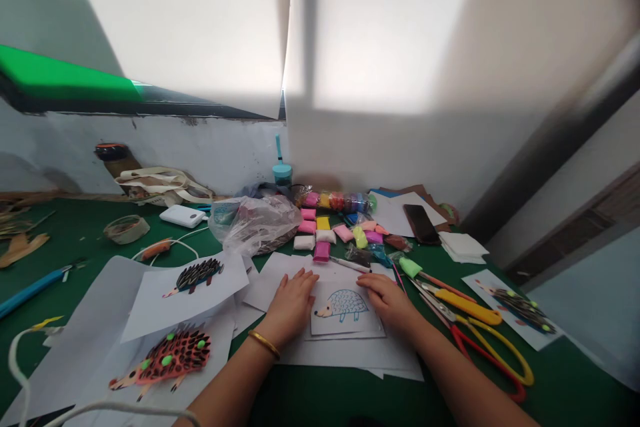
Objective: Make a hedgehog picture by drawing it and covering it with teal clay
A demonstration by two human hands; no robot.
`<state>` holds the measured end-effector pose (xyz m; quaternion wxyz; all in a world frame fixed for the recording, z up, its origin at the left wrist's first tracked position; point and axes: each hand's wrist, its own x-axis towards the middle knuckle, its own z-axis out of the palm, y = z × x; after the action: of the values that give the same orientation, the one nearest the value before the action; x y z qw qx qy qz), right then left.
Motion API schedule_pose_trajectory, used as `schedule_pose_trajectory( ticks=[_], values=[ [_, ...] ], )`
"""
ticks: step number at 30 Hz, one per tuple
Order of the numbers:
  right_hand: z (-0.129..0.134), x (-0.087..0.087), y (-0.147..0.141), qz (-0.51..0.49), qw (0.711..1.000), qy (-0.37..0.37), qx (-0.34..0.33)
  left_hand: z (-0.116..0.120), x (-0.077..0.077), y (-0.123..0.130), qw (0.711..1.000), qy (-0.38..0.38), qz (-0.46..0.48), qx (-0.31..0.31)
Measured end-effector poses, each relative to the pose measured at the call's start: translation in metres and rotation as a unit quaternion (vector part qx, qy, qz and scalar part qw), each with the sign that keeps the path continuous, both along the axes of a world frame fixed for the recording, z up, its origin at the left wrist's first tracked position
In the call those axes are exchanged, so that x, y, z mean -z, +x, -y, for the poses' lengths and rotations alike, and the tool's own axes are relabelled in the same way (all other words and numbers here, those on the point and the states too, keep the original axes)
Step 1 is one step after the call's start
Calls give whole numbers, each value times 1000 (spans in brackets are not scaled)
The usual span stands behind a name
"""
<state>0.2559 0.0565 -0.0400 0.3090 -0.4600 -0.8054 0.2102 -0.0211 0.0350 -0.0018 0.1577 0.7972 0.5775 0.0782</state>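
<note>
A small white card with a blue hedgehog drawing (343, 305) lies in front of me on several white sheets (360, 357). My left hand (293, 300) rests flat at the card's left edge, fingers stretched forward. On the opposite side, my right hand (387, 297) lies with its fingers extended over the card's upper right corner. Neither hand grips anything. Just beyond the card is a pen (351, 265). Small packets of coloured clay, among them a magenta packet (321, 252), are grouped behind it.
Scissors with red and yellow handles (467, 330) and a yellow cutter (470, 307) lie right. Finished hedgehog pictures sit left, one with a pink clay hedgehog (167, 357), and another hedgehog card (515, 307) far right. A phone (421, 223), plastic bag (257, 220) and tape roll (127, 229) stand farther back.
</note>
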Motion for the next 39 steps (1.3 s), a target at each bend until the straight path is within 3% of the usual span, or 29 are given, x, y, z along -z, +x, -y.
schedule_pose_trajectory(
  ticks=[8,11,15,19,23,26,29,32,35,39],
  values=[
    [2,0,4,7,998,28,63,-3,10,-7,1000,3,21,3],
    [-7,-13,12,87,982,73,152,-3,11,-8,1000,10,29,4],
    [-28,-28,24,196,932,111,285,-2,14,-6,999,24,39,-5],
    [-43,-29,28,245,919,96,293,-1,14,-5,998,39,55,-8],
    [-40,-33,28,175,927,129,305,-1,9,-5,996,46,76,-6],
    [-23,-40,22,75,956,112,261,3,0,-2,991,62,117,-14],
    [5,-40,5,16,988,60,140,14,-11,7,973,67,218,-24],
    [33,-32,-16,23,997,64,28,26,-17,20,942,-5,336,12],
    [47,-25,-29,7,997,71,-3,34,-19,31,916,-32,400,6],
    [50,-28,-32,-1,998,66,-14,33,-24,37,920,-37,389,-29]
  ],
)
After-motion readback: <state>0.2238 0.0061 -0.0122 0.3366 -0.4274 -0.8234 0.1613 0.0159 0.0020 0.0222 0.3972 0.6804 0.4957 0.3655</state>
